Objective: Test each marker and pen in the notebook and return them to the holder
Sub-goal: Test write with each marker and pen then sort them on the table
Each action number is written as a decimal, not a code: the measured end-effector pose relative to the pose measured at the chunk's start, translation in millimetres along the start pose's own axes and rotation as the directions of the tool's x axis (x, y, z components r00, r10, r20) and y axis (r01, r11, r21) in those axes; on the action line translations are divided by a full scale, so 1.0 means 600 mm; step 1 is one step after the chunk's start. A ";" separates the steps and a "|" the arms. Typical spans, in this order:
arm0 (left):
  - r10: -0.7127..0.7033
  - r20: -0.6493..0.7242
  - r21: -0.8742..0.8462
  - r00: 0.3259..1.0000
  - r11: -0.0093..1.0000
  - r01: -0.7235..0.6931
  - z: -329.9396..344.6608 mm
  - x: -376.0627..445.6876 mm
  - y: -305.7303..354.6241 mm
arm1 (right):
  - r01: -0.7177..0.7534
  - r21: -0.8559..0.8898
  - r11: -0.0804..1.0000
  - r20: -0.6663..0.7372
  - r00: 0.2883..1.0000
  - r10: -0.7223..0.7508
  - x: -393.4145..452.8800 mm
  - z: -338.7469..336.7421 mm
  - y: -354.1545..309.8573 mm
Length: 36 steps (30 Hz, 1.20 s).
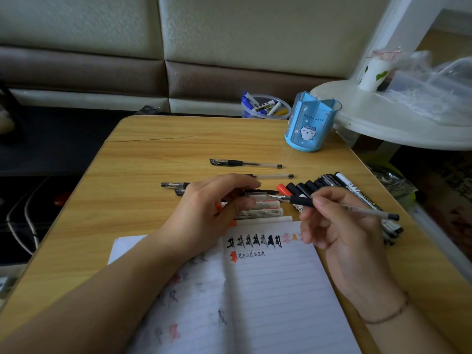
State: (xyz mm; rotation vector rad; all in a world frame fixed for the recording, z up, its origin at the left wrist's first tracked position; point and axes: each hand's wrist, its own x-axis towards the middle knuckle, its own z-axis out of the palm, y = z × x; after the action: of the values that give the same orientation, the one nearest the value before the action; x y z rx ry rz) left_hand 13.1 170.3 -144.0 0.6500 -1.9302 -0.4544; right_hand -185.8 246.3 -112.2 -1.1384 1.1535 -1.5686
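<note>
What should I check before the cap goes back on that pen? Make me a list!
1. Pen held firmly: ok. The right hand grips the black gel pen by its barrel.
2. Cap ready: ok. The left hand holds the black cap, its opening facing the pen.
3. Tip lined up with cap: ok, they almost meet.
4. Pen tested: cannot tell which marks on the notebook are its own.
5. Holder free: ok. The blue holder stands upright and looks empty.
6. Path to holder: ok, though two pens lie between.
</note>
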 end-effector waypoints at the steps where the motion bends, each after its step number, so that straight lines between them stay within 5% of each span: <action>1: -0.011 -0.003 -0.003 1.000 1.000 0.011 0.000 -0.001 0.000 | 0.001 0.002 1.000 -0.011 1.000 -0.001 0.001 -0.002 -0.001; 14: 0.016 0.023 -0.028 1.000 0.999 -0.015 0.004 0.002 0.015 | -0.007 -0.032 0.999 0.094 0.996 0.010 -0.005 0.008 0.012; 22: 0.061 0.043 -0.095 0.997 0.994 -0.057 0.016 -0.002 0.034 | 0.003 0.039 0.999 0.039 0.999 -0.005 -0.005 0.015 0.007; 30: -0.065 0.022 -0.114 0.998 0.991 0.068 0.013 -0.003 0.027 | 0.197 0.249 0.948 0.274 0.925 -0.264 0.010 -0.038 -0.028; 33: -0.113 -0.050 -0.165 0.992 0.981 0.103 0.009 -0.001 0.024 | 0.236 0.282 0.930 0.109 0.955 -0.276 0.015 -0.053 -0.039; 36: -0.148 -0.052 -0.173 0.988 0.975 0.137 0.008 -0.001 0.021 | 0.346 -0.007 0.938 -0.238 0.911 -0.338 0.025 -0.064 -0.032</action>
State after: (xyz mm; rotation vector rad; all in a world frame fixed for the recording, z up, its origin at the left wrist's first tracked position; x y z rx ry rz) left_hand 5.8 180.7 -139.2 0.6865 -1.7686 -0.6714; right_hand -228.4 243.0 -96.8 -1.2021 1.1142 -2.0325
